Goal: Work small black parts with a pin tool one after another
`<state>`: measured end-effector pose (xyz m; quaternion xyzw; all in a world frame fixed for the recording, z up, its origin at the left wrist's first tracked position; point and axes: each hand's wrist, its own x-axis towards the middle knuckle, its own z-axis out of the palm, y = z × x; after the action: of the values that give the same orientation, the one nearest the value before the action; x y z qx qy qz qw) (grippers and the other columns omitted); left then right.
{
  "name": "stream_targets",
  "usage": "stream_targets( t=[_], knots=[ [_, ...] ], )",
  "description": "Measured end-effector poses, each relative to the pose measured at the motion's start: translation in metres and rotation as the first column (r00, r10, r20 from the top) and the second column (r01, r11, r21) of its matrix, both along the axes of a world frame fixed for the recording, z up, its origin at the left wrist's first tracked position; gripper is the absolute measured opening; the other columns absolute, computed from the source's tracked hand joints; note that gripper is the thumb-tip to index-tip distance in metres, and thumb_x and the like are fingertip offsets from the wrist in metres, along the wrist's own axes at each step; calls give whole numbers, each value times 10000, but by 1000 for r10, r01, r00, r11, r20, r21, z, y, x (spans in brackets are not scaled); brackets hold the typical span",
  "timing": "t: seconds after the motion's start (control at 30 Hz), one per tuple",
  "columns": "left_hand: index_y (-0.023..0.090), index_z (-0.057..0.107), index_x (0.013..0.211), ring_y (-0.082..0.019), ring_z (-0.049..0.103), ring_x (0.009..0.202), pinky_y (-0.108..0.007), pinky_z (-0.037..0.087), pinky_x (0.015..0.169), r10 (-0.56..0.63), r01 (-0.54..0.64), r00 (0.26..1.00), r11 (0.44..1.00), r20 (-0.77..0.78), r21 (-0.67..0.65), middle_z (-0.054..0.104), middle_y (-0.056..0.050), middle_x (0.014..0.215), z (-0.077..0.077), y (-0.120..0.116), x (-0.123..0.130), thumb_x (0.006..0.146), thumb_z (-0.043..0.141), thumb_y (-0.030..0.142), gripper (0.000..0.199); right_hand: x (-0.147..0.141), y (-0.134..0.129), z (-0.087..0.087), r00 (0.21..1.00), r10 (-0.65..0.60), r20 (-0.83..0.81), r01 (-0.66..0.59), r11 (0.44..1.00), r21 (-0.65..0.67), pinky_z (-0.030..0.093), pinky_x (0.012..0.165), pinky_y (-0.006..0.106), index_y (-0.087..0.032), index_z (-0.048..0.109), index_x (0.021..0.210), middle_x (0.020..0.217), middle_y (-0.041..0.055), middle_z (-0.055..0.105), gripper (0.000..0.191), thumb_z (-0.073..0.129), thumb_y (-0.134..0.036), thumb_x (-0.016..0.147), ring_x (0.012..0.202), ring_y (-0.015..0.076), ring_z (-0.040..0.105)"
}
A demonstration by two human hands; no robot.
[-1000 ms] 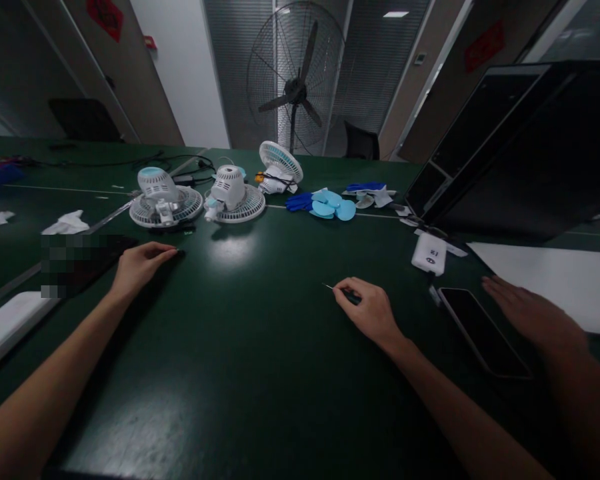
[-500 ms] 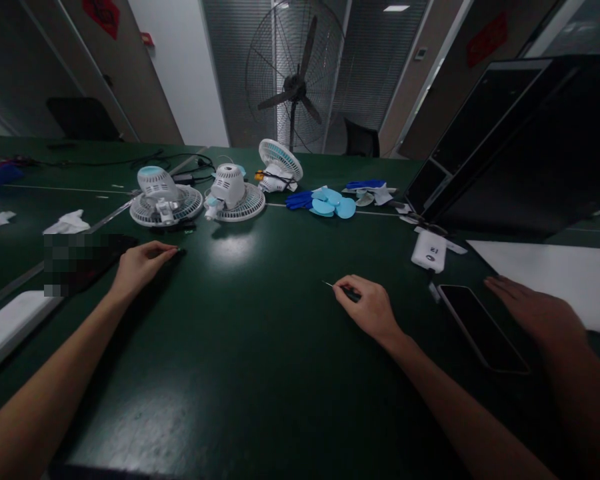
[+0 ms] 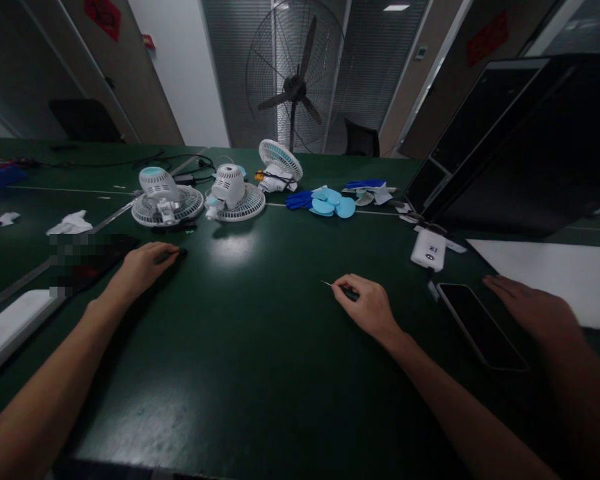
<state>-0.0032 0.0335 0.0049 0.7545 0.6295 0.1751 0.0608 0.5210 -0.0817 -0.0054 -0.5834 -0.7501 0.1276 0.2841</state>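
Observation:
My left hand (image 3: 145, 268) rests low over the green table, thumb and fingertips pinched together. A tiny dark thing (image 3: 183, 253) is at those fingertips, too small to make out. Farther right, my right hand (image 3: 366, 303) is closed in a pinch on a thin, light-coloured rod (image 3: 326, 283), whose narrow end sticks out to the left; its kind cannot be told. Two small white fans (image 3: 167, 205) (image 3: 237, 200) lie face down beyond my left hand. Light blue fan blades (image 3: 333, 203) lie farther off, beside blue gloves (image 3: 299, 200).
Another person's hand (image 3: 530, 303) lies at the right, beside a phone (image 3: 483, 327) and a white power bank (image 3: 429, 251). A big dark monitor (image 3: 520, 147) leans at the back right. Another small fan (image 3: 280, 163) sits at the back; a long white box (image 3: 17, 327) is at left.
My left hand has shifted slightly, its fingertips still pinched near the table top. My right hand holds the rod almost as before. The other person's hand has barely moved.

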Motion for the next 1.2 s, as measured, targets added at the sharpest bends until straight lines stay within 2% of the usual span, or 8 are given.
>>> stream_targets(
  t=[0.07,0.17,0.27,0.37,0.5,0.7,0.93,1.2],
  knots=[
    [165,696,1203,-246,618,1125,-339,463,1037,-31,32,999,999,16,-14,677,-85,1286,3,-4,11,935,526,639,570,0,0,0,1000,5,2,-5,1000,1,532,719,332,-245,710,977,916,20,728,136,596,-318,988,815,198,693],
    [198,729,1180,-264,637,1146,-366,466,1063,-200,200,978,980,60,3,680,-99,1281,7,-16,47,962,495,631,538,0,0,-1,1000,13,7,-13,1000,1,539,725,332,-247,711,968,915,16,727,129,604,-318,985,808,194,694],
    [229,752,1157,-259,662,1124,-401,490,1059,-441,444,891,896,106,-6,706,-94,1235,9,-36,106,1017,463,527,438,-1,0,0,999,38,-1,-38,999,3,545,734,333,-246,712,969,916,20,732,140,599,-326,988,807,195,699],
    [214,735,1168,-231,665,1110,-396,524,1015,-631,641,748,767,209,23,713,-98,1205,3,-60,172,1054,458,384,344,-2,-3,2,995,98,-21,-98,995,-2,544,746,325,-243,714,976,925,24,737,152,586,-323,993,818,191,701],
    [232,709,1150,-206,666,1025,-361,553,911,-655,693,663,720,362,33,708,-76,1117,-7,-86,232,1016,576,324,210,-7,-8,7,978,203,-51,-203,979,-1,523,730,305,-238,717,953,912,24,730,158,579,-304,991,800,180,689],
    [250,669,1105,-185,645,850,-322,535,720,-555,650,693,757,460,-67,673,-50,1020,-9,-94,242,952,659,308,164,-14,-14,11,956,290,-38,-290,957,-14,507,739,302,-234,712,962,906,28,721,150,574,-286,988,784,177,676],
    [268,648,1150,-218,638,944,-371,533,798,-560,640,691,768,457,-27,673,-63,1077,-8,-91,242,905,702,301,253,-20,-17,12,950,312,-21,-312,950,-15,498,715,295,-237,714,954,903,23,726,136,587,-279,974,756,170,677],
    [232,699,1064,-213,610,986,-374,487,881,-592,670,682,741,430,-42,683,-48,1054,-5,-89,242,968,660,331,143,-28,-21,14,943,329,-42,-331,943,-31,497,726,295,-236,715,969,912,29,720,141,576,-260,978,783,176,675]
  ],
)
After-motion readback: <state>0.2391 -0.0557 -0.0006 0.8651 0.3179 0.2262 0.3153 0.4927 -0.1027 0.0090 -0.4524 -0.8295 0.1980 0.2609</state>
